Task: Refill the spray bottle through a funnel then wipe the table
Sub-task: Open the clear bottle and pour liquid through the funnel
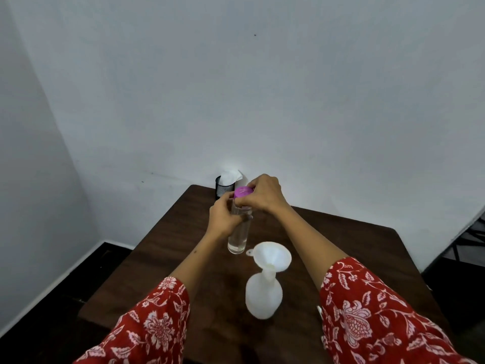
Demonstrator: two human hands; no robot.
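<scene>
The spray bottle (263,295), white and headless, stands nearest on the counter (354,240) with the funnel (273,254) already seated in its neck, so the setup looks done. Just beyond, at about eleven o'clock from it, stands a clear water bottle (238,237). The left hand (223,218) is wrapped round its upper body; the right hand (265,193) is clamped over the purple cap (242,191). Pouring seems yet to come, and wiping too: tissue (231,176) sits in a black holder (223,189) at the far edge.
</scene>
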